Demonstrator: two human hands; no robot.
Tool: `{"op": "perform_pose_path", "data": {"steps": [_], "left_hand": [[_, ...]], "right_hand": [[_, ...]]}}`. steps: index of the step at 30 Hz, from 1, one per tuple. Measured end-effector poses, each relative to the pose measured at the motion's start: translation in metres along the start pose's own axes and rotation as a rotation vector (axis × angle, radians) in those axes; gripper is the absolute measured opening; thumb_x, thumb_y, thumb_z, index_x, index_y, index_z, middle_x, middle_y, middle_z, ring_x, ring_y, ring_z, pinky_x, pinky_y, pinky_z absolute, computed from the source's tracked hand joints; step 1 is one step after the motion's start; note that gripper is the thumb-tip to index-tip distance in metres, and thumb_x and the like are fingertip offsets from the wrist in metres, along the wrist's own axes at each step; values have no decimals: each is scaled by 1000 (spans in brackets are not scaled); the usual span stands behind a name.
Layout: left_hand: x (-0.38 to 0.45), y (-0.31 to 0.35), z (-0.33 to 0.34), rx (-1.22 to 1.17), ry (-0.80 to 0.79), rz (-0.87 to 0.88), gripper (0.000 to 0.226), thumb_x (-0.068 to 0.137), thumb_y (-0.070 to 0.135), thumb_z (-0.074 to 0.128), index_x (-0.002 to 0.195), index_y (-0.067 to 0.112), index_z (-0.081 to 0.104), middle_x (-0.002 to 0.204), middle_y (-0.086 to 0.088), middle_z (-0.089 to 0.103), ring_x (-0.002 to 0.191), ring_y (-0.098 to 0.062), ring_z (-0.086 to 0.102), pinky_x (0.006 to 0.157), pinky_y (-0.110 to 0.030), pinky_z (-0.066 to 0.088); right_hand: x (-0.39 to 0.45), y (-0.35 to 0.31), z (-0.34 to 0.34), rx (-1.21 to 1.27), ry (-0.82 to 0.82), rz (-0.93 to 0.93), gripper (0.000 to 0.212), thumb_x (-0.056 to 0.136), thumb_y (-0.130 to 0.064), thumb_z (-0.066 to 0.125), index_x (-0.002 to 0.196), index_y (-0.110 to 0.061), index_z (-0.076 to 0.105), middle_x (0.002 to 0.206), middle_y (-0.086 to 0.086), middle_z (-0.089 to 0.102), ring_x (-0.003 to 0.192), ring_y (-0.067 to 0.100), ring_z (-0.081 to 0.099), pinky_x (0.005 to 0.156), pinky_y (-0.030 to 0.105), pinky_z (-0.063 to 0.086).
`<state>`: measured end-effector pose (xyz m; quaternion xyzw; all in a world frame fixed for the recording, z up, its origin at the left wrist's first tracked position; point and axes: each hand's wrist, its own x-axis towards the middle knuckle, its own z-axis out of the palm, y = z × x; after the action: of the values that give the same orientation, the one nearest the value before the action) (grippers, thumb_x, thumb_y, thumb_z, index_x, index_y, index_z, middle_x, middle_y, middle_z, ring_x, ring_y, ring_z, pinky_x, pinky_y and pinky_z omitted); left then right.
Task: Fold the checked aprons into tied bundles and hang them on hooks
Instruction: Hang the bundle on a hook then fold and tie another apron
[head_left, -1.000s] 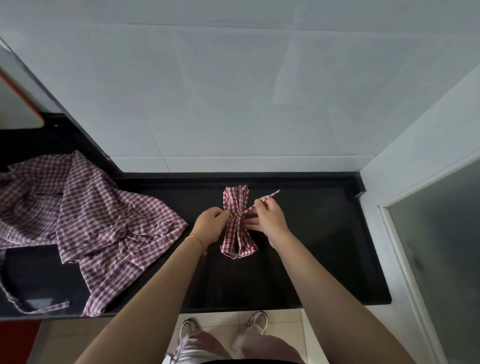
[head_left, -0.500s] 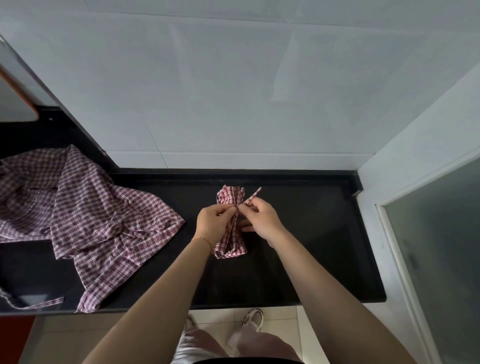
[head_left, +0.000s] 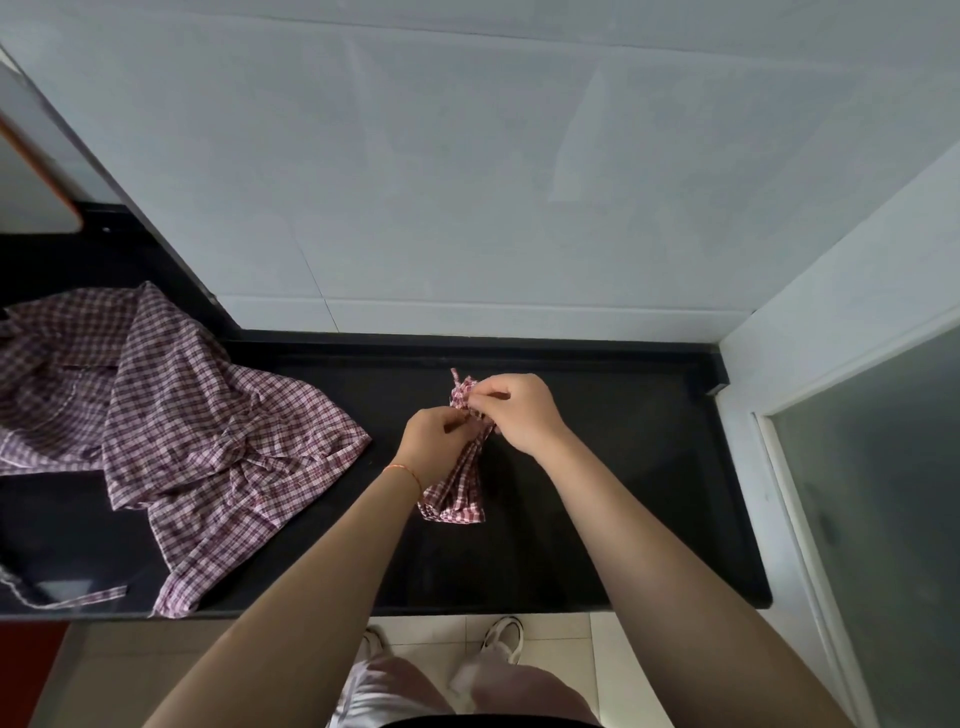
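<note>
On the far left, a pile of loose checked aprons (head_left: 171, 415) lies spread out on the black counter (head_left: 597, 519). One thin apron string (head_left: 78, 597) trails along the front edge of the counter, near the pile.

Move toward the middle and you find your left hand (head_left: 436, 441). It has a thin orange band (head_left: 405, 470) on the wrist. Your fingers are curled and they pinch the folded apron bundle (head_left: 457, 493) at its middle, where it is squeezed thin. The bundle lies on the counter, well apart from the loose pile. Its wide bottom end fans out toward you.

Just to the right is your right hand (head_left: 519, 410). Its fingers are curled too, and they pinch the cloth at the top part of the bundle. The two hands are very close together, almost touching.

Below the counter edge you can see your white shoes (head_left: 501, 636) on the pale floor tiles (head_left: 441, 631).
</note>
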<state>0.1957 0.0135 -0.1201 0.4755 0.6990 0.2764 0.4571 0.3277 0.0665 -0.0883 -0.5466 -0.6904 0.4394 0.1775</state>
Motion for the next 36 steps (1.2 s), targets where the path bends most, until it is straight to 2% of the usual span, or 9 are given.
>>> {"op": "perform_pose_path", "data": {"steps": [2, 5, 9, 14, 19, 21, 25, 29, 36], "left_hand": [[1, 1, -2, 2, -25, -28, 21, 100, 23, 58, 86, 11, 70, 73, -4, 64, 63, -10, 53, 59, -18, 43], [2, 2, -5, -33, -66, -66, 27, 101, 18, 56, 75, 17, 63, 63, 3, 55, 54, -6, 46, 48, -14, 36], [4, 2, -7, -134, -103, -134, 24, 99, 16, 57, 77, 11, 66, 61, 2, 53, 49, -4, 44, 47, -16, 36], [8, 4, -5, -276, -134, -235, 21, 98, 12, 56, 85, 1, 69, 65, -2, 57, 53, -7, 48, 48, -16, 38], [12, 5, -4, -249, -192, -253, 22, 99, 15, 54, 93, 8, 73, 77, -5, 66, 64, -10, 57, 58, -20, 45], [10, 5, -3, -168, -193, -209, 22, 99, 17, 54, 94, 8, 73, 73, -4, 62, 59, -8, 52, 56, -20, 43], [5, 1, 4, -100, -116, -132, 21, 100, 20, 56, 96, 11, 74, 69, -2, 60, 54, -6, 47, 51, -18, 40], [1, -6, 4, -166, -44, -114, 17, 95, 23, 64, 86, 14, 74, 66, 2, 61, 53, -5, 46, 51, -18, 40], [0, -16, 2, -254, 27, -108, 5, 90, 15, 71, 93, 16, 66, 90, -4, 71, 76, -11, 63, 66, -24, 49]], "right_hand": [[0, 4, -3, -72, -26, -16, 23, 98, -9, 59, 110, -17, 77, 114, -3, 73, 104, 8, 64, 90, 18, 48], [-4, 10, -2, -199, -112, -40, 26, 98, -10, 59, 116, -21, 74, 119, 0, 71, 108, 14, 64, 88, 19, 46], [-10, 16, 2, -285, -52, -88, 17, 96, -14, 64, 110, -18, 73, 109, 1, 70, 98, 14, 65, 86, 29, 54], [-14, 21, 3, -440, -56, -243, 15, 98, -10, 56, 107, -13, 67, 103, 5, 68, 94, 19, 63, 80, 34, 52], [-20, 25, 6, -553, -86, -335, 25, 101, -11, 50, 122, -12, 63, 112, 7, 68, 100, 22, 63, 80, 29, 48], [-21, 26, 5, -544, -108, -305, 24, 101, -9, 50, 122, -15, 62, 112, 5, 67, 100, 21, 63, 82, 30, 51], [-20, 29, 3, -434, -129, -234, 12, 102, -10, 49, 104, -15, 60, 91, 1, 64, 80, 16, 60, 66, 30, 44], [-24, 31, 0, -306, -143, -141, 10, 101, -12, 52, 101, -19, 59, 97, -1, 64, 85, 12, 61, 73, 29, 52], [-26, 31, 6, -143, -129, 6, 8, 99, -14, 58, 96, -21, 58, 94, -10, 59, 85, 4, 57, 72, 19, 44]]}}
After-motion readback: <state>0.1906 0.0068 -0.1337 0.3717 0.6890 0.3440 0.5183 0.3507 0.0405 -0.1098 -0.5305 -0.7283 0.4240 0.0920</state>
